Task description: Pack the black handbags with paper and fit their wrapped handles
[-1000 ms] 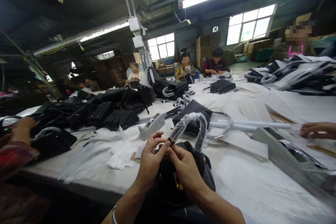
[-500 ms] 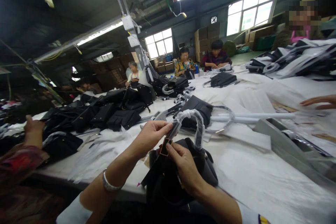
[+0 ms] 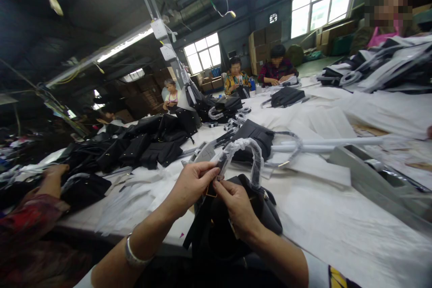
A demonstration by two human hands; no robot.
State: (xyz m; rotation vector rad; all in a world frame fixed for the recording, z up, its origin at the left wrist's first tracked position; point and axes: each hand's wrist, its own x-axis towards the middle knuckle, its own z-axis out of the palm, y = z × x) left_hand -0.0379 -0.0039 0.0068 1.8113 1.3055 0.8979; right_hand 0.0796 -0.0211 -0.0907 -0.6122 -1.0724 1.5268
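A black bag [image 3: 266, 218] stands at the table's near edge, its arched handle [image 3: 251, 144] wrapped in clear plastic. My left hand [image 3: 194, 186] pinches the left end of that handle between thumb and fingers. Close beside it, my right hand [image 3: 238, 207] pinches the handle's base just below, by a gold-coloured rectangular ring [image 3: 211, 190]. The fingertips of both hands nearly meet, and they partly hide the ring and the strap end. Behind the handle lies another black bag [image 3: 254, 137] with a wrapped handle.
Black bags [image 3: 158, 153] are heaped at the left, near a person's hand [image 3: 54, 175]. White sheets [image 3: 324, 202] cover much of the table. A grey tray [image 3: 378, 180] stands right, below a wrapped pile [image 3: 388, 67]. Several people sit beyond.
My fingertips have come closer together over the gold ring, covering more of it. The co-worker's hand at the right has mostly left the view; the one at the left has moved right.
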